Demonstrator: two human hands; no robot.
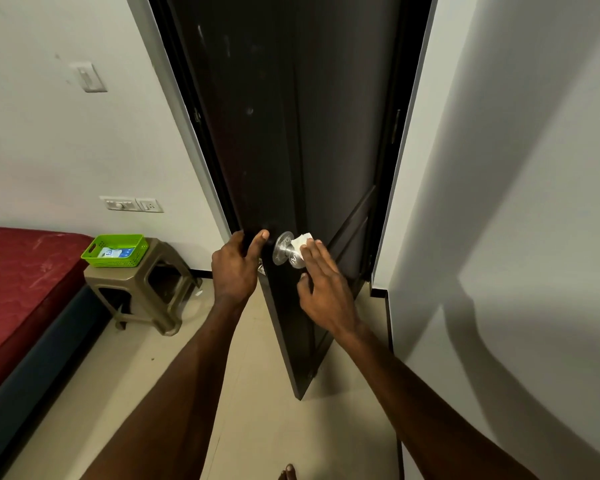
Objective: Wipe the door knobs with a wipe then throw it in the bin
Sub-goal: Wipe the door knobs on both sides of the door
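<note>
- 2 bare hands at a dark door [291, 133], which stands ajar with its edge facing the camera.
- left hand [234, 268] grips the door edge just left of the knob: thumb on the near face, the other fingers [238, 239] curled round the edge, closed on it.
- right hand [326, 289] is at the metal door knob [284, 252], palm toward the door. Fingers lie close together and extended, tips pressing a white wipe [300, 241] against the knob's right side; thumb sits lower, apart from the rest.
- wipe is crumpled, partly under the fingertips, touching the knob and the round plate behind it. Only 1 knob visible, on the near face of the door.
- both forearms reach in from the bottom of the frame; toes of 1 foot [288, 472] show at the bottom edge on the pale tile floor [257, 393].
- left of the door: white wall [49, 150] with a switch plate [89, 77] up high and a socket panel [130, 204] lower down.
- below that, a beige plastic stool [149, 289] carries a green basket [115, 251] holding a blue-and-white pack [116, 252]; label too small to read.
- red mattress [18, 282] on a dark bed base, touching or just beside the stool, can't tell which.
- bin not visible.
</note>
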